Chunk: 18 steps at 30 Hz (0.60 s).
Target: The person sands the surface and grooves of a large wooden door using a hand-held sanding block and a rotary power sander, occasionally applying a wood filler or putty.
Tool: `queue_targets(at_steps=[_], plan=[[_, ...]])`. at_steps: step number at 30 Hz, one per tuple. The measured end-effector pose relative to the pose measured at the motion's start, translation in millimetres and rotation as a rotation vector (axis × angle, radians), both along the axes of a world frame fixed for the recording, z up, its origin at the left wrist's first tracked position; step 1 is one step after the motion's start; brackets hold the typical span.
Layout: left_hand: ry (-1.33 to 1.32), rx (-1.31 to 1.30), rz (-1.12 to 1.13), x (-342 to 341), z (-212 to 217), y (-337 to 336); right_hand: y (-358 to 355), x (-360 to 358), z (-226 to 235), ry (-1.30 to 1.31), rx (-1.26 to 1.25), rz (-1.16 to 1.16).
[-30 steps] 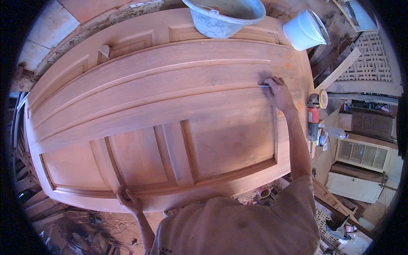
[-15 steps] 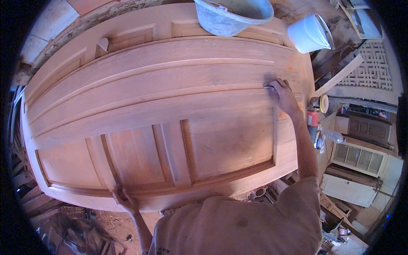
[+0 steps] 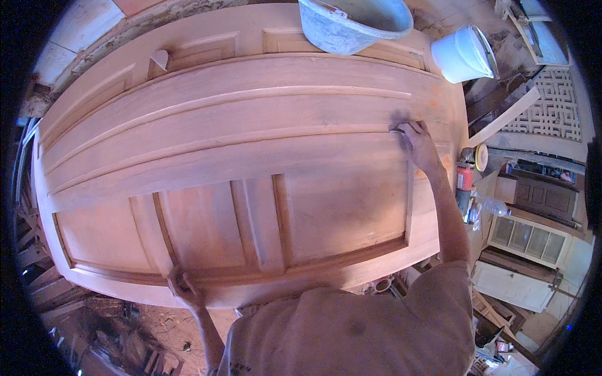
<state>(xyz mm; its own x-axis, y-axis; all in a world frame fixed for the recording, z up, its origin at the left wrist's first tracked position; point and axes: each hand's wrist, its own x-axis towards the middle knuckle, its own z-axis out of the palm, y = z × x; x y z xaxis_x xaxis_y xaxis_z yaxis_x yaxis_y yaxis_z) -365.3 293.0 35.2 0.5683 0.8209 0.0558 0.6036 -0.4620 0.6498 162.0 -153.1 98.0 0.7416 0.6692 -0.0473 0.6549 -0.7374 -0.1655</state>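
Note:
A large wooden panelled door (image 3: 207, 141) lies flat before me, dusty and pinkish-brown. Near its right end, my right hand (image 3: 419, 143) pinches a thin pale piece of sandpaper (image 3: 396, 133), mostly hidden under the fingers. It presses this against a long raised moulding that runs along the door. My left hand (image 3: 185, 291) rests on the door's near edge, below the upright between two recessed panels. Its fingers lie over the wood with the thumb apart, and nothing shows in it.
A grey basin (image 3: 351, 28) and a white bucket (image 3: 463, 55) stand on the door's far side. A pale folded scrap (image 3: 161, 59) lies at far left. Beyond the right end are a red-bodied power tool (image 3: 465, 175), a plastic bottle (image 3: 494, 205) and a patterned lattice panel (image 3: 552, 103).
The whole view has shifted a little, so the basin and bucket appear slightly further right. My right hand stays at the same moulding, a touch lower in the picture. The left hand stays put.

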Motion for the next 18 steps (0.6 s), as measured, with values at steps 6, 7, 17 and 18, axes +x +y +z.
queue_targets(at_steps=[6, 7, 17, 18], plan=[[-0.021, 0.064, -0.076, 3, 7, -2, 31, -12, 1, 0.018, 0.073, 0.065], [-0.011, 0.065, -0.067, 0, 6, -1, 22, -9, 0, 0.036, 0.049, 0.043], [0.063, 0.072, -0.092, -7, 0, 1, 52, -28, -17, -0.058, 0.082, 0.074], [0.043, 0.085, -0.073, -6, 0, 1, 58, -26, -18, -0.067, 0.103, 0.101]])
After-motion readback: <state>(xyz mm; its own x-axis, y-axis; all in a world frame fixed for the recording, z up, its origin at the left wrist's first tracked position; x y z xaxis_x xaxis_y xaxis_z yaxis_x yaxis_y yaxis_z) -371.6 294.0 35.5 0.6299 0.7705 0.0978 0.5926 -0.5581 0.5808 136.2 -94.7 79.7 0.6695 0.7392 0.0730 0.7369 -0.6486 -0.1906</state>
